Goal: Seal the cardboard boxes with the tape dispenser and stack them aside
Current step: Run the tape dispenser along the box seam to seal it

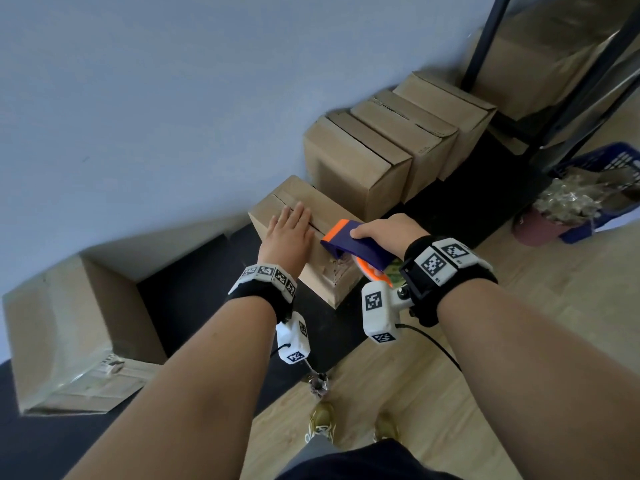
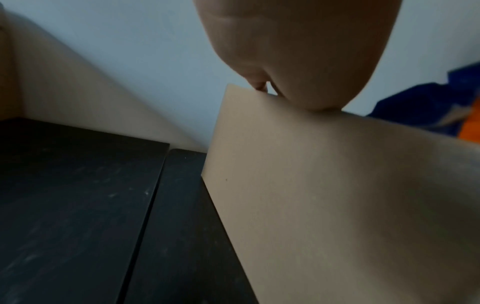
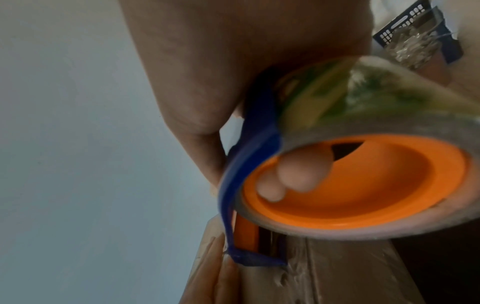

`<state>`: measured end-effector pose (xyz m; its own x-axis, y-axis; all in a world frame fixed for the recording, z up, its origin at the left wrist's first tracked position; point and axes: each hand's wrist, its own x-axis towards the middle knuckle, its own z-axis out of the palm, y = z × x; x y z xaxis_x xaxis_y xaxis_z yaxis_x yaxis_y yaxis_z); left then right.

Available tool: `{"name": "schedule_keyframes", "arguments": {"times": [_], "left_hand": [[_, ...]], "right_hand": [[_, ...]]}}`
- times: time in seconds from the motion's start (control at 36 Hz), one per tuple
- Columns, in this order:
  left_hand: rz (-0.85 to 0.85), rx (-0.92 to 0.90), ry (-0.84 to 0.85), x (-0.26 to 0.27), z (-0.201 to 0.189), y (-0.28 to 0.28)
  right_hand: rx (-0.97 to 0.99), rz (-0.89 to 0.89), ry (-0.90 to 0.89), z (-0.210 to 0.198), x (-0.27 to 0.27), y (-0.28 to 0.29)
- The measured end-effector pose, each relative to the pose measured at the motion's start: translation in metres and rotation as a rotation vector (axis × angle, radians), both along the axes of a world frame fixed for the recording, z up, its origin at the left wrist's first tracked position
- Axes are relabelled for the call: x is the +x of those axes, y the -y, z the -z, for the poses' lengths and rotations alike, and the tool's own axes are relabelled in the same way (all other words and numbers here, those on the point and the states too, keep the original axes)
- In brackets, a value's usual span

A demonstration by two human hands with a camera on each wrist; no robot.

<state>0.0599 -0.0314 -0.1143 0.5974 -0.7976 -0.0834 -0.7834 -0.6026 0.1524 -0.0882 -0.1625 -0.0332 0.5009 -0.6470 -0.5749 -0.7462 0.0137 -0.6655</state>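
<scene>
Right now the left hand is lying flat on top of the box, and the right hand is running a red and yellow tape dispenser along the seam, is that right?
Not quite: the tape dispenser is blue and orange, as the head view shows. The rest holds: the left hand lies flat on the box, and the right hand grips the dispenser at the seam.

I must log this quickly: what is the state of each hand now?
Left hand: open, pressing flat on the cardboard box.
Right hand: closed around the tape dispenser.
</scene>
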Motion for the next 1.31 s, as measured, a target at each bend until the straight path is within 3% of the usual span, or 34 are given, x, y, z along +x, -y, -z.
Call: {"name": "schedule_keyframes", "arguments": {"times": [0.19,0.33,0.5,0.64,0.69,0.89,1.08,1.31], "left_hand": [[-0.183,-0.198,-0.058,-0.033,0.009,-0.013],[-0.032,-0.073,0.013,-0.044,0.017,-0.018],[0.007,0.012,0.046,-0.041,0.01,-0.013],[0.152,0.109,0.216,-0.031,0.005,-0.008],[0.177,0.099,0.173,-0.027,0.003,-0.004],[0.158,0.081,0.095,-0.025,0.01,0.004],[0.176,0.136,0.147,-0.028,0.006,0.004],[0.109,0.06,0.078,-0.03,0.007,0.007]], "right_hand": [[0.027,0.018,0.039,0.0,-0.003,-0.002],[0.041,0.007,0.046,-0.003,-0.007,-0.002],[0.046,-0.001,0.053,-0.004,-0.011,-0.004],[0.089,0.01,0.062,-0.006,-0.018,-0.005],[0.112,0.02,0.066,-0.007,-0.02,-0.005],[0.122,0.024,0.064,-0.003,-0.021,-0.006],[0.112,-0.006,0.052,-0.004,-0.025,-0.007],[0.116,-0.067,0.032,-0.012,-0.049,-0.003]]}}
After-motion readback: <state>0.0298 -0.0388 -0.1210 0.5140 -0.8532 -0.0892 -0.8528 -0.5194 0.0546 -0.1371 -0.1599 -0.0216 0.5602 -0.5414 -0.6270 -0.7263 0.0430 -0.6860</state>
